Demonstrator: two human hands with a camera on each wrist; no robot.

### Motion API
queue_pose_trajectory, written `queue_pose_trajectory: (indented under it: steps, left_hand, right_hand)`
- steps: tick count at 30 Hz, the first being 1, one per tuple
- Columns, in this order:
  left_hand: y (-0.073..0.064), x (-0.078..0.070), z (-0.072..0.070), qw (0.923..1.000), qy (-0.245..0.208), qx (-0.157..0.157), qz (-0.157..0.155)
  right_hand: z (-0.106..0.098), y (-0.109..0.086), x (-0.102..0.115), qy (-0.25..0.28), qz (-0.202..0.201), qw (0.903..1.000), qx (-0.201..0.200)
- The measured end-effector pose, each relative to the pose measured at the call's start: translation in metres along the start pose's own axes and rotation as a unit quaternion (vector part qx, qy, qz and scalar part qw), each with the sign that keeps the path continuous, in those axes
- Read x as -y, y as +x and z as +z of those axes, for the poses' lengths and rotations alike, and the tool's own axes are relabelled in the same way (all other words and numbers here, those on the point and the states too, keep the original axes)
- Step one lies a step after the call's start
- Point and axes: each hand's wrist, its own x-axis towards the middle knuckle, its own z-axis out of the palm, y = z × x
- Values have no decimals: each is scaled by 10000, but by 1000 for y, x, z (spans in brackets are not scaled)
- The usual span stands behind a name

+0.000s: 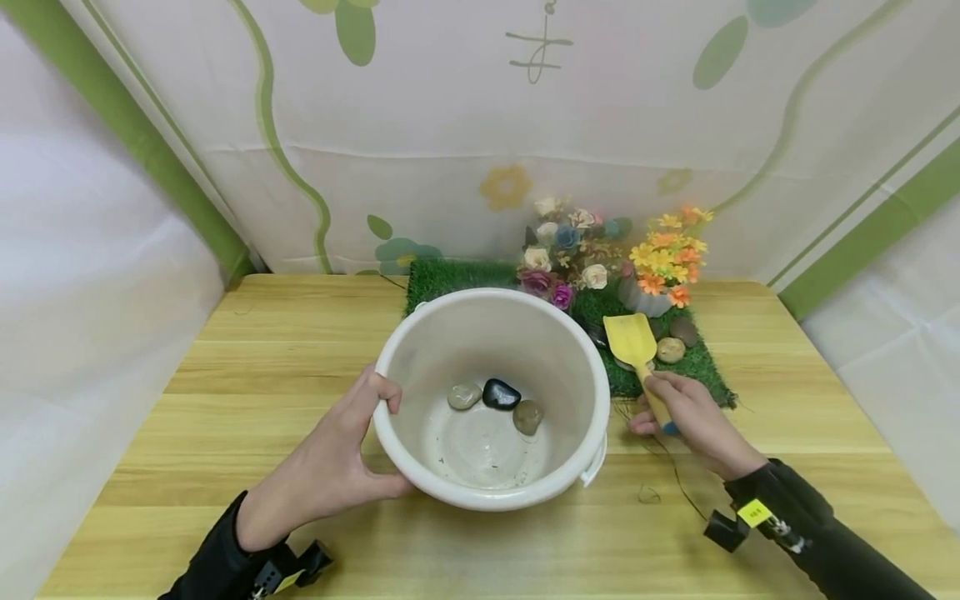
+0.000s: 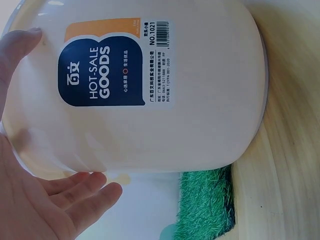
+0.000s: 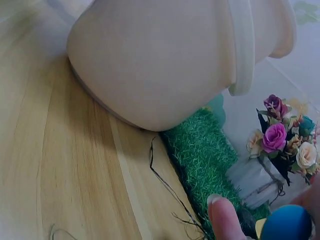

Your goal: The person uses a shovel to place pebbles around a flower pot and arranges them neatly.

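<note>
A cream plastic bucket (image 1: 487,498) stands on the wooden table with a grey stone (image 1: 464,396), a black stone (image 1: 501,394) and a brown stone (image 1: 528,417) at its bottom. My left hand (image 1: 326,458) grips the left side of its rim, fingertips hooked over the edge and thumb along the outside. To the right of the bucket, my right hand (image 1: 696,421) holds a yellow toy shovel (image 1: 631,338) by its handle, whose end is blue (image 3: 286,223). The shovel's blade is over the artificial turf (image 1: 708,379), near a tan stone (image 1: 671,349) and a dark brown stone (image 1: 683,330).
Behind the bucket, mixed artificial roses (image 1: 567,237) and orange-yellow flowers (image 1: 667,258) in a pale pot (image 1: 643,297) stand on the turf. A thin dark strand (image 3: 170,187) lies beside the turf. A printed curtain (image 1: 420,108) hangs behind the table.
</note>
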Motion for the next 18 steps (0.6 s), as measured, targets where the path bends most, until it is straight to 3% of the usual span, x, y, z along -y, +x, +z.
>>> queue_pose_trajectory:
  steps: [7, 15, 18]
  left_hand:
    - [2, -3, -1, 10000, 0, -1, 19]
    - [8, -30, -9, 10000, -59, -38, 64]
    - [8, -29, -9, 10000, -64, -47, 57]
  right_hand:
    - [0, -2, -9, 88, 26, 9997, 219]
    - [-1, -9, -13, -405, 228, 9986, 238]
    - [1, -11, -15, -54, 285, 9990, 345]
